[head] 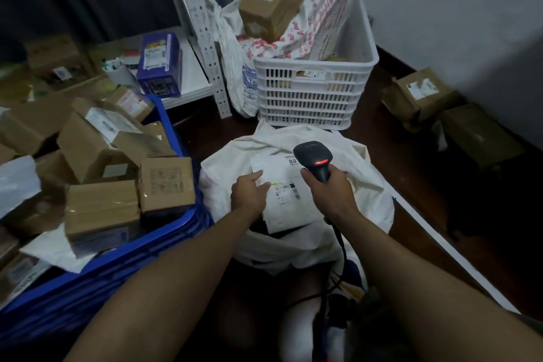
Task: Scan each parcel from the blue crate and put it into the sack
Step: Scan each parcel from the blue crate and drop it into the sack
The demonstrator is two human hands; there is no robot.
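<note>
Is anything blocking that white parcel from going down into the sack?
Nothing visible. The white parcel, in the left hand, lies over the sack; the scanner in the right hand is above it, not beneath.

The mouth of the sack (370,185) is mostly covered by the white parcel (289,209) spread across it, the scanner (313,160) just above. Cardboard boxes (166,184) heaped over the rim of the blue crate (132,273) crowd its left side, and the white basket (308,97) stands right behind. Dark floor (417,170) to the right lies open.
</note>
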